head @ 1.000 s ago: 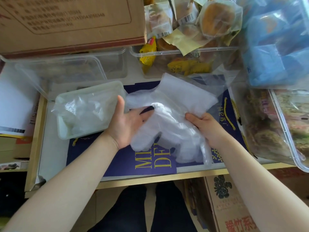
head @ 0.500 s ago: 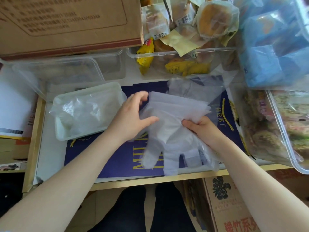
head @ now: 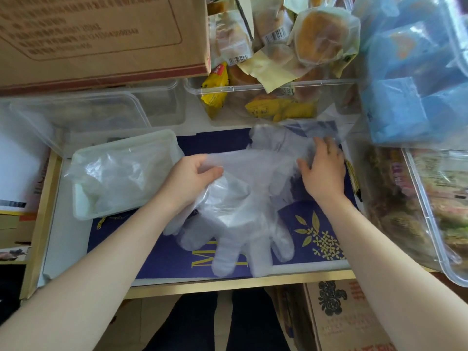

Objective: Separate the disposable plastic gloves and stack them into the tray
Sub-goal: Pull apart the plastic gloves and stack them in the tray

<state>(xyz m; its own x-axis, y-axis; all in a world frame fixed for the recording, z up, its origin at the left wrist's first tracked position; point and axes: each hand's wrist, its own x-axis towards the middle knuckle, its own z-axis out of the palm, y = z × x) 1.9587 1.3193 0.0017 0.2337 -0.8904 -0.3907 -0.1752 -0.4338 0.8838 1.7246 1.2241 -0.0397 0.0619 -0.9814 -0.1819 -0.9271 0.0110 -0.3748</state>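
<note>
The glove (head: 235,219) you have pinched sits at the centre of the frame, cuff up at your left hand (head: 192,178), its fingers trailing down onto the blue mat (head: 316,224) near the lower middle. Your left thumb and fingers are closed on the cuff edge. Your right hand (head: 323,171), right of centre, lies spread and flat on the pile (head: 278,143) of remaining gloves, pressing rather than gripping; whether any film is caught under its fingertips you cannot tell from here.

The film is thin and clingy, so a second glove may ride along with the one you lift; some layering under it already looks doubled. If you ease your right hand off too soon, the pile could drag leftward with it. The tray (head: 78,198), left of centre, already holds crumpled gloves heaped near its rim, so a loosely dropped one may slide off onto the mat or spring back up.

Against half a second ago: your right hand has left the glove's lower right edge and moved up to the pile at upper right. Your left hand has shifted from resting on the sheet to a pinch, and the glove has opened out and drifted lower
</note>
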